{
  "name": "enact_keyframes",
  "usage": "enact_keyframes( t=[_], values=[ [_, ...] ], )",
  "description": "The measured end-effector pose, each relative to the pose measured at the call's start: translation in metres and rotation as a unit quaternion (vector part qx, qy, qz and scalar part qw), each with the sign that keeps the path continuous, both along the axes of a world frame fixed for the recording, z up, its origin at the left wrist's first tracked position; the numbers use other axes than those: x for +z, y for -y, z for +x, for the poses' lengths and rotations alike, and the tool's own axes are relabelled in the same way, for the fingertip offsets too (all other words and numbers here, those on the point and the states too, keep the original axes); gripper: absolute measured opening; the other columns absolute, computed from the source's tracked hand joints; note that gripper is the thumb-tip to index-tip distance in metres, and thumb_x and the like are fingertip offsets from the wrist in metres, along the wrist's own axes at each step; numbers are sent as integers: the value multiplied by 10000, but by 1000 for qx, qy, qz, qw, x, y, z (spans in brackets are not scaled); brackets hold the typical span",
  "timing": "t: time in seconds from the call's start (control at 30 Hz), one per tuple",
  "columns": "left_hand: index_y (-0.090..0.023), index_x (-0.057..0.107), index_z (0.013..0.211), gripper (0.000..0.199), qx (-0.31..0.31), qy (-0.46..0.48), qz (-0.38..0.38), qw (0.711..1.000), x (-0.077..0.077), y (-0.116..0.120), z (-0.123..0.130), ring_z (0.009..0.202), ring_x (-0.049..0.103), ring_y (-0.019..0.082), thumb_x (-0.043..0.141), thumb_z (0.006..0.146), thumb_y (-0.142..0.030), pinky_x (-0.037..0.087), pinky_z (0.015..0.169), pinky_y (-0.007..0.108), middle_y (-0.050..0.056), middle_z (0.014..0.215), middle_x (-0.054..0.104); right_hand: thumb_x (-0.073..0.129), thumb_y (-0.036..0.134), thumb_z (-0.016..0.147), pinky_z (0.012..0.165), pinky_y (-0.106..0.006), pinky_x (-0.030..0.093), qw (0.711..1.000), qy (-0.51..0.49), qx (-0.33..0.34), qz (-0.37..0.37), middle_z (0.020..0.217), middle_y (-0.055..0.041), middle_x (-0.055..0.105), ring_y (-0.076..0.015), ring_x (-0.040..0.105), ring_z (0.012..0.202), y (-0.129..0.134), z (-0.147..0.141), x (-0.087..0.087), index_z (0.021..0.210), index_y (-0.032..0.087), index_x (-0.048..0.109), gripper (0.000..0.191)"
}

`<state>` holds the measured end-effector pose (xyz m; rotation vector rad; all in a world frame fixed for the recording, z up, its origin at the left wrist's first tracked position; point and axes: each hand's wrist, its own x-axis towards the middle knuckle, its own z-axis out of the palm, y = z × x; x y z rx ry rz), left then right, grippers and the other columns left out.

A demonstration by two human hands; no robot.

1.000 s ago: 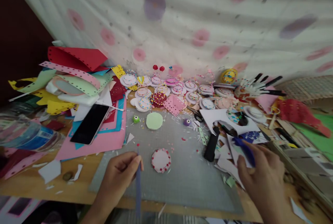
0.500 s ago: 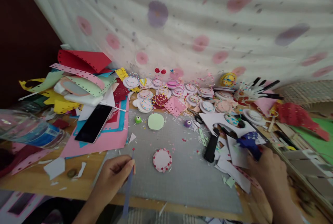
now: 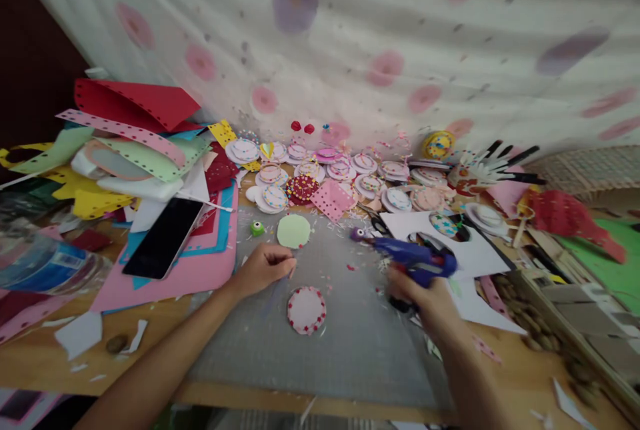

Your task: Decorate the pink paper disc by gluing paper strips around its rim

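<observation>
A blue glue gun (image 3: 417, 258) is gripped in my right hand (image 3: 417, 293), its nozzle pointing left near a small purple one-eyed piece (image 3: 358, 234). My left hand (image 3: 265, 269) is pinched around a thin translucent purple strip (image 3: 273, 298), which looks blurred and hangs toward the mat. Just right of and below that hand, a round pink-white disc with red beads around its edge (image 3: 307, 311) lies on the grey mat (image 3: 320, 370). Above the hand sit a pale green scalloped disc (image 3: 293, 231) and a green one-eyed piece (image 3: 257, 229).
Many small decorated paper hats (image 3: 340, 169) line the back by the curtain. A black phone (image 3: 164, 238), coloured foam sheets (image 3: 135, 107) and a plastic bottle (image 3: 55, 263) are on the left. Paper scraps (image 3: 480, 303) and a compartment tray (image 3: 575, 323) are on the right.
The glue gun has been lifted from the papers and moved left in my right hand. My left hand has moved up and right with the strip, toward the green disc.
</observation>
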<state>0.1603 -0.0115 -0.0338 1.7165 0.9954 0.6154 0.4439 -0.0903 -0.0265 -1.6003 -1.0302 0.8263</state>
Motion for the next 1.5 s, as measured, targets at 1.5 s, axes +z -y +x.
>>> enact_keyframes(
  t=[1.5],
  values=[
    [-178,292,515,331,-130,29,-104,986,-12,-7,2,494,224,64,480,787,-197,155,458,230,-60,518,249,577,284,634,402,-225,422,985,113,123,-47,446,34,512,-116,452,404,-10,-40,-21,504,224,502,161]
  ],
)
